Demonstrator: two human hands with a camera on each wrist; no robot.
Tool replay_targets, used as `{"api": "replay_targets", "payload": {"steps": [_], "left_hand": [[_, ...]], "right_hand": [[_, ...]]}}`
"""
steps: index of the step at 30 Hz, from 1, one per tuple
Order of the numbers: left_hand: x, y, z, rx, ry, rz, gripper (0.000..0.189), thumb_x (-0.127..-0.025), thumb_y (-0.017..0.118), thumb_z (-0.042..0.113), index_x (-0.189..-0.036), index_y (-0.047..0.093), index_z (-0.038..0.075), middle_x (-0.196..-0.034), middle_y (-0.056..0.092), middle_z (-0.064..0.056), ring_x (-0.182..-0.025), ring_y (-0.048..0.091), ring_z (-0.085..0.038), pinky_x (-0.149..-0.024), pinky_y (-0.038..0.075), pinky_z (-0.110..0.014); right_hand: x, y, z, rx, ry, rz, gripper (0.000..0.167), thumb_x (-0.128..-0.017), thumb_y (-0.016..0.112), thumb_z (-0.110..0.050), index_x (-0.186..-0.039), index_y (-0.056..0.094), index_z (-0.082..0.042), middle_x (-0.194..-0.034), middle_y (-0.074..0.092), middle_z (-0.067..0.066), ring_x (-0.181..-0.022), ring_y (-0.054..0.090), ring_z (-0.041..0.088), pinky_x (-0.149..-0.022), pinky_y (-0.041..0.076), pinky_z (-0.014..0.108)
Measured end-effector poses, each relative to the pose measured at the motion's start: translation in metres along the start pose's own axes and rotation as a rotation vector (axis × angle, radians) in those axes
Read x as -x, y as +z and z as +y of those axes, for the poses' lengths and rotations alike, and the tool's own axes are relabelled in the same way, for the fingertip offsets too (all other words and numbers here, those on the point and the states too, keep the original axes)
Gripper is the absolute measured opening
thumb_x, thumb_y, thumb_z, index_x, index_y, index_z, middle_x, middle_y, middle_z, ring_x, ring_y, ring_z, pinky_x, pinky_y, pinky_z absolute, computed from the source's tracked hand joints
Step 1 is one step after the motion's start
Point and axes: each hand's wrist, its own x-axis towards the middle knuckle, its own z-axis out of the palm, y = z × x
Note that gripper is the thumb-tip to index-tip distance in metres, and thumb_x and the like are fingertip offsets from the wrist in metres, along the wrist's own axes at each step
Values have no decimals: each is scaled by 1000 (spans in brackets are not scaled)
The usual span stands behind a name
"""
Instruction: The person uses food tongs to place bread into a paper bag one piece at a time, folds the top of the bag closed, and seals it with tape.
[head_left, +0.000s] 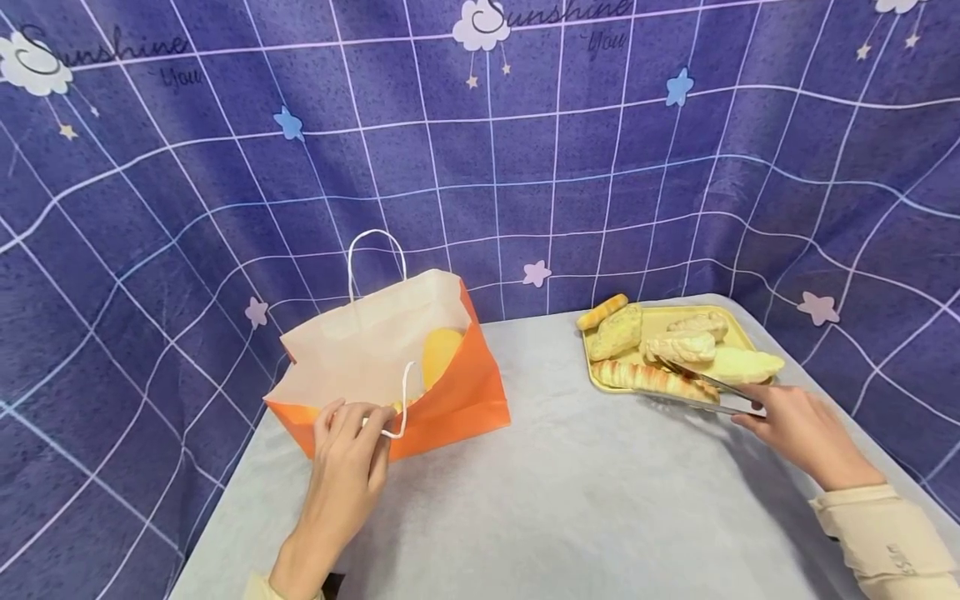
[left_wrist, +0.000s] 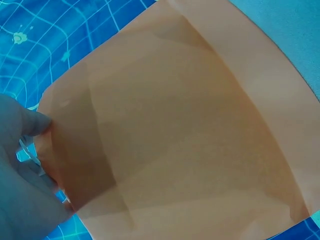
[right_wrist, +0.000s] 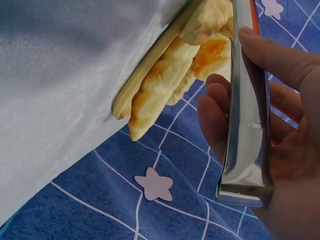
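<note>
Currently, your right grip (head_left: 802, 429) is wrapped around metal tongs (right_wrist: 248, 135) straddling the long bread (head_left: 641, 378) on the yellow tray (head_left: 658, 317); your left grip (head_left: 348, 458) pinches the rim of the orange bag (head_left: 457, 423).

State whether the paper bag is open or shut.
Open: the paper bag gapes, showing its pale inside and a yellow item within.

A purple-blue fabric backdrop (head_left: 517, 154) with a wavy grid of pale lines hangs behind and along both sides of the pale grey bench (head_left: 555, 500). Printed white clouds (head_left: 480, 27), dark "Sunshine You" lettering (head_left: 572, 12), light-blue stars (head_left: 679, 87) and pink stars (head_left: 536, 273) dot it.
</note>
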Motion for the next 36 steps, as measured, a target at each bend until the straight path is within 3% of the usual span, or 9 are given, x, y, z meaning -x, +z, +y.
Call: {"api": "replay_targets", "payload": {"steps": [6, 16, 23, 30, 36], "left_hand": [[1, 0, -1, 0, -5, -8, 21, -86, 56, 2, -104, 68, 6, -95, 60, -5, -95, 57, -27, -107, 26, -58], [2, 0, 0, 5, -15, -7, 22, -85, 57, 1, -103, 68, 8, -95, 60, -4, -95, 56, -26, -108, 26, -56], [3, -1, 0, 5, -14, -1, 23, -84, 57, 1, -103, 68, 9, -96, 60, -3, -94, 56, -26, -106, 27, -58], [3, -3, 0, 0, -38, -37, 22, -87, 58, 1, -104, 68, 8, -97, 60, -4, -97, 56, -26, -110, 24, -57], [2, -3, -1, 2, -51, -47, 22, -87, 60, 1, -105, 68, 9, -98, 60, -4, -98, 56, -26, -110, 24, -57]], "right_hand": [[2, 3, -1, 8, -9, 26, 25, -72, 85, -19, -90, 68, -16, -61, 51, -12, -51, 44, 10, -44, 34, 37], [3, 1, -7, 24, 3, 35, 22, -75, 83, -18, -78, 61, -21, -57, 40, -14, -50, 38, 11, -44, 29, 36], [3, 1, -10, 28, -9, 51, 21, -73, 83, -18, -79, 63, -23, -56, 38, -15, -50, 36, 10, -44, 28, 36], [3, 0, -11, 22, -23, 64, 22, -73, 83, -17, -78, 63, -22, -56, 38, -16, -50, 35, 9, -44, 27, 35], [3, -3, -13, 14, -38, 101, 20, -71, 84, -16, -86, 71, -17, -56, 43, -15, -51, 38, 8, -45, 32, 37]]}}
